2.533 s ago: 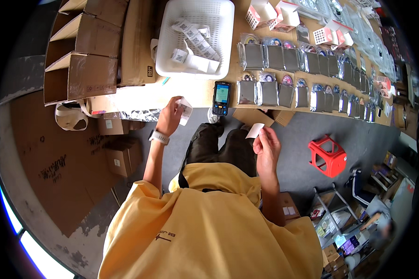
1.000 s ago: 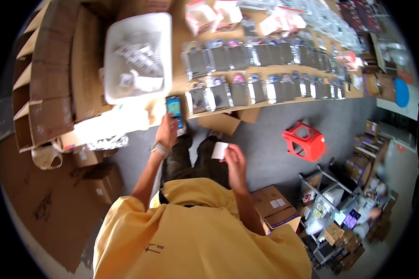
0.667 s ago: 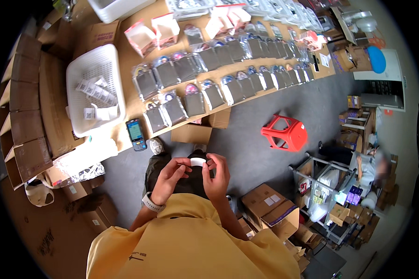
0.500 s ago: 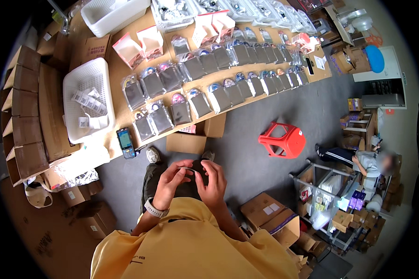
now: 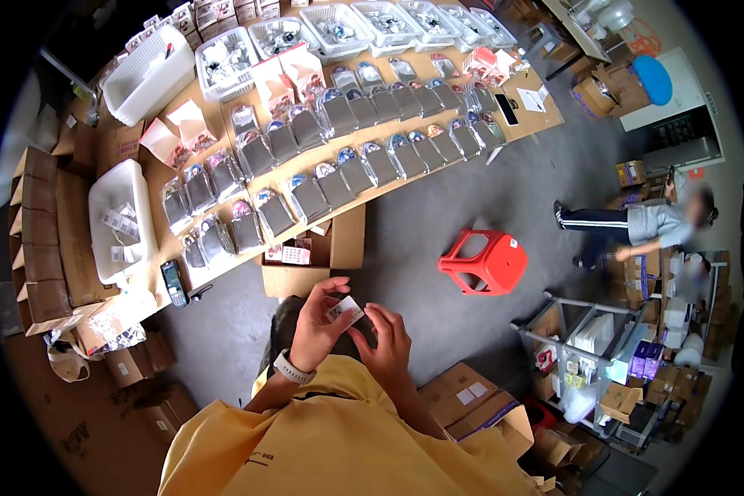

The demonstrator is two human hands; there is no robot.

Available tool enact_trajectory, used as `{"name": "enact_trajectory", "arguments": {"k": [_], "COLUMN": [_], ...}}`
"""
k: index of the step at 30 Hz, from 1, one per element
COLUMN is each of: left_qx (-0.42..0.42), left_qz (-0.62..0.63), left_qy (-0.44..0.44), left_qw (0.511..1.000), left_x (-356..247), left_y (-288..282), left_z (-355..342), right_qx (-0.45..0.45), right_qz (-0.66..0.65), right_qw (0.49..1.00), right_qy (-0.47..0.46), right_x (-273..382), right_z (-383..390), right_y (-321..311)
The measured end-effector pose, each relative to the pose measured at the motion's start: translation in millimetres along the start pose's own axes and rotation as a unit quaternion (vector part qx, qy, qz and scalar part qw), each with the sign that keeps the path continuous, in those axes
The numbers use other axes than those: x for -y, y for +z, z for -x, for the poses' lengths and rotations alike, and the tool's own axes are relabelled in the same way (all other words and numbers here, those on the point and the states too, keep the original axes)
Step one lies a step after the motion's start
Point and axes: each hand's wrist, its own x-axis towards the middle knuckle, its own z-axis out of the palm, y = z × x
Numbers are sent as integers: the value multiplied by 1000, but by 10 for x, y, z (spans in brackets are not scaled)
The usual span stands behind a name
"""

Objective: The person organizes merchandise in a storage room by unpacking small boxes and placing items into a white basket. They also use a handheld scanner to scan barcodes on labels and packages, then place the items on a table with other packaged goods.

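In front of my body, a small white label with a printed square code is pinched in my left hand, which wears a pale watch. Just right of it, my right hand has its thumb and fingers apart and bent, fingertips close to the label's right corner. Whether they touch it I cannot tell. Ahead of my hands, an open carton on the floor holds small red-and-white boxes. Several dark flat packs in clear bags lie in rows on the table.
At the table's left are a white basket with labels inside and a handheld scanner. White baskets line the back. A red stool stands on the floor to the right. Another person stands farther right, near a metal rack.
My view has turned, so the table sits farther left. The label has tilted, showing its printed face. My right fingers have spread slightly. The other person at the right now stands more fully in view.
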Motion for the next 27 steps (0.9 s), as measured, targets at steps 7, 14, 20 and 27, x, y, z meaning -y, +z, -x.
{"name": "enact_trajectory", "arguments": {"k": [7,14,20,27], "left_qx": [57,129,146,99], "left_qz": [-223,-270,-275,-293], "left_qy": [102,137,83,83], "left_qw": [968,944,947,947], "left_x": [-277,-409,-375,-321], "left_y": [111,124,248,783], "left_z": [-282,-533,-841,-1418], "right_qx": [-5,55,68,120], "right_qz": [-306,-441,-462,-449], "right_qw": [921,851,819,842], "right_qy": [243,280,333,272], "right_x": [-107,-391,-695,-1385], "right_z": [-222,-359,-541,-1127], "right_y": [-128,-140,-88,-415]}}
